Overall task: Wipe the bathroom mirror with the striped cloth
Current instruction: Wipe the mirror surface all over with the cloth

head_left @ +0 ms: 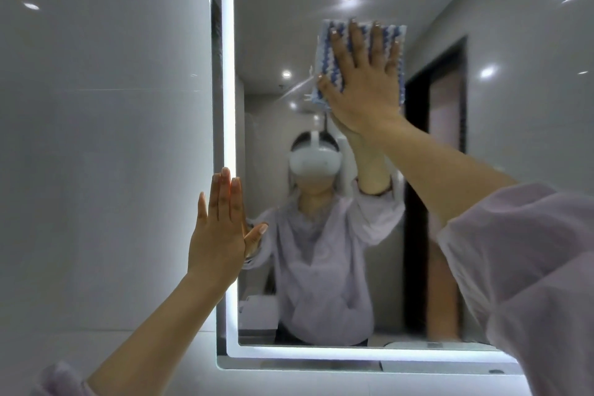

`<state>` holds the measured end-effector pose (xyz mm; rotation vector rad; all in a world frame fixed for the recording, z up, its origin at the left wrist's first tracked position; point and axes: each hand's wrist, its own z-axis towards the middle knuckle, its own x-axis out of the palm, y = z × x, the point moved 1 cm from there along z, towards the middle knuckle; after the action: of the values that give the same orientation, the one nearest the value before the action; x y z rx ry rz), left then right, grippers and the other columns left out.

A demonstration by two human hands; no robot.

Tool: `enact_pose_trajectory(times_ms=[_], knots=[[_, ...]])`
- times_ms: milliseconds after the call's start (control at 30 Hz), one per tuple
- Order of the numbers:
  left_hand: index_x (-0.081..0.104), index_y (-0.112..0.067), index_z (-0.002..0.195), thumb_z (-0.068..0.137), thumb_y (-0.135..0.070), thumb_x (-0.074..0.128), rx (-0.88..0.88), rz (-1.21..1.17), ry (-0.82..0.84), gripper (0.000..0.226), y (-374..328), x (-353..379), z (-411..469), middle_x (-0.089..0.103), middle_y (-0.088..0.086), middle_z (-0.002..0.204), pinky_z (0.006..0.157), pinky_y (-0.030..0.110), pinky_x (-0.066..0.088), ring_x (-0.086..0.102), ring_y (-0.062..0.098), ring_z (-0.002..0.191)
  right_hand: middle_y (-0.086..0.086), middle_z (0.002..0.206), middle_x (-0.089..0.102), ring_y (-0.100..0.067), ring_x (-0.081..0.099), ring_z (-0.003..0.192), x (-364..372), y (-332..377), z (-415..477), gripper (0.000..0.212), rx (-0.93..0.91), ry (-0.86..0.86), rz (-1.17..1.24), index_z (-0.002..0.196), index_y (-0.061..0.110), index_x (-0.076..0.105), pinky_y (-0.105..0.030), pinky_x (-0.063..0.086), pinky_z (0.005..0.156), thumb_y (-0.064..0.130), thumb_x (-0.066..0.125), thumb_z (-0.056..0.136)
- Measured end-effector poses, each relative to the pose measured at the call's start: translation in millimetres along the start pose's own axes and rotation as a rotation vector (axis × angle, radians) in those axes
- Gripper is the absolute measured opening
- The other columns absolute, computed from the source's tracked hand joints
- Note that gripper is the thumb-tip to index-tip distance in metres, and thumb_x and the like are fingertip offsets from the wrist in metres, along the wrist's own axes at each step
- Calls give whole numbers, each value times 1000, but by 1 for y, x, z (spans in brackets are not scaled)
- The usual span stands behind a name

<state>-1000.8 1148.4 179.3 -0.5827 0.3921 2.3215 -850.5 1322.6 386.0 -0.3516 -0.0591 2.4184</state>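
Open glass lies left of and below the cloth [360,58] on the mirror [289,26]. The left hand [221,231] blocks the mirror's left edge.

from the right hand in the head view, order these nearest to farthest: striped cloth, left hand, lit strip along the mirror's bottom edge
1. striped cloth: pressed flat under the right hand, high on the mirror.
2. left hand: lower left, at the mirror's left edge.
3. lit strip: along the bottom edge, far below.
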Motion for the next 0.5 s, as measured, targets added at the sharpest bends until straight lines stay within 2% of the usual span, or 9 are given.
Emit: enact_pose_trajectory(times_ms=[233,500], knots=[[10,0,148,88,-67,-1,-10,-13,-10,90,0,0,1,1,17,157,115,46,15,2,33,145,-5,164,-3,-31,-5,150,13,69,-17,74,-186,-5,28,156,24,2,-47,-20,112,64,17,96],[5,-2,148,84,-67,0,-16,-15,4,92,-2,-5,0,-4,17,156,117,46,10,-3,33,144,-6,164,-9,-31,-11,149,24,129,-37,75,-307,60,27,155,22,-4,-49,-15,116,64,17,97]])
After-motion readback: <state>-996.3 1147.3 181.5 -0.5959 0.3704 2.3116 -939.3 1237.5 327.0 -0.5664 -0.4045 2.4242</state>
